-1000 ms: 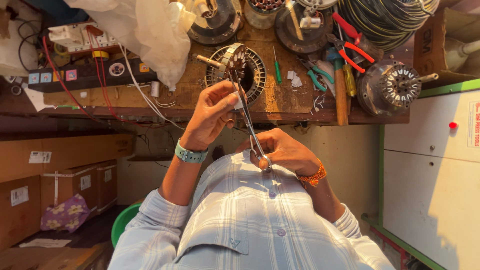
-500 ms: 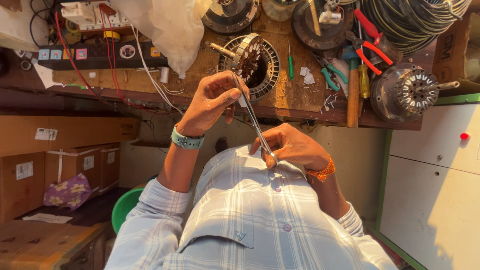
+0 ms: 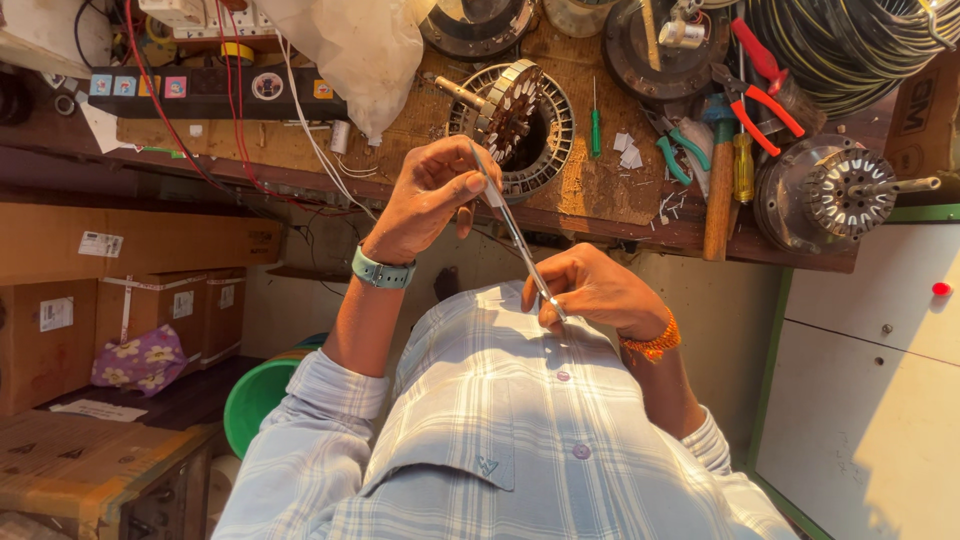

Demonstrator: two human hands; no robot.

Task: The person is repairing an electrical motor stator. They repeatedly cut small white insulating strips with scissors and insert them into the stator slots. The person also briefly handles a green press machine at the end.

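Observation:
Between my two hands runs a thin, pale, narrow strip [image 3: 515, 235], held slanted in front of my checked shirt. My left hand [image 3: 430, 200], with a teal watch on the wrist, pinches the strip's upper end between thumb and fingers. My right hand [image 3: 595, 290], with an orange thread band on the wrist, pinches the lower end close to my chest. Just beyond my left hand, a round motor stator [image 3: 515, 110] with a toothed core and a shaft lies on the wooden workbench [image 3: 420, 130].
The bench holds a green screwdriver [image 3: 595, 130], pliers with red handles [image 3: 765, 85], teal-handled cutters [image 3: 680, 150], a hammer [image 3: 718, 190], another motor [image 3: 835, 195], a coil of cable [image 3: 840, 40], a power strip [image 3: 215, 88] and a plastic bag [image 3: 355, 50]. Cardboard boxes [image 3: 120, 300] and a green tub [image 3: 255, 400] sit below left.
Both hands keep hold of the strip in nearly the same pose. The view has drifted, so the bench and hands sit a little lower and further right in the picture.

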